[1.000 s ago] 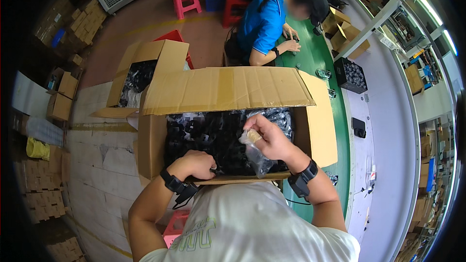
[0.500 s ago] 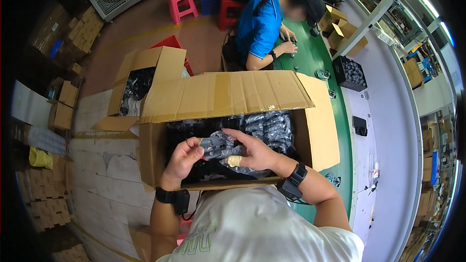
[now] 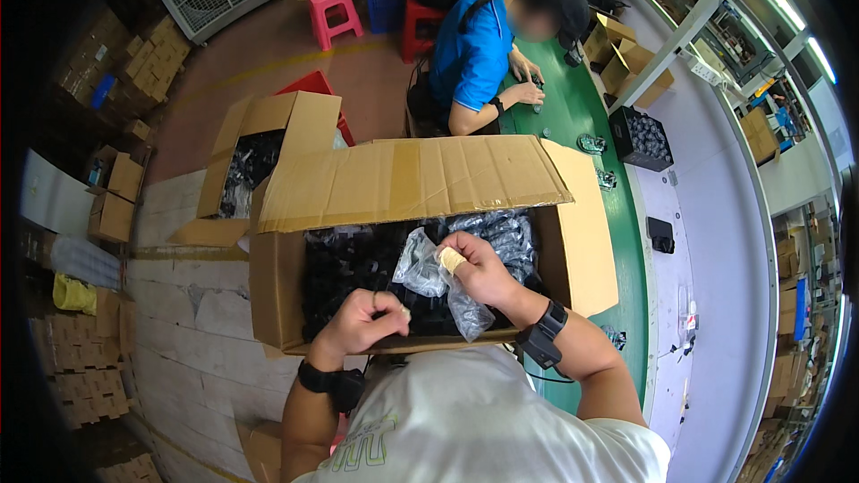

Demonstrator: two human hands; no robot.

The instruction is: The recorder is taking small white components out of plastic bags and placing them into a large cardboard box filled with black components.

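An open cardboard box (image 3: 277, 291) stands in front of me, with many dark parts (image 3: 344, 268) inside on the left. Clear bags with grey items (image 3: 510, 237) lie stacked at its right. My right hand (image 3: 483, 273) pinches a crumpled clear plastic bag (image 3: 420, 266), which hangs out on both sides of the fingers. Tape wraps the thumb of that hand. Over the box's near left part is my left hand (image 3: 362, 322), fingers curled in and nothing visible in them. Both wrists wear black bands with a small device.
A second open carton (image 3: 219, 161) stands at the left. Ahead, a person in a blue shirt (image 3: 474, 45) works at the green bench (image 3: 586, 116). A black crate (image 3: 642, 139) of round items sits on the right, and a pink stool (image 3: 335, 18) stands at the back.
The grey part that both hands held is out of sight. My left hand has drawn back toward me and down; my right hand has risen slightly, holding a crumpled plastic bag.
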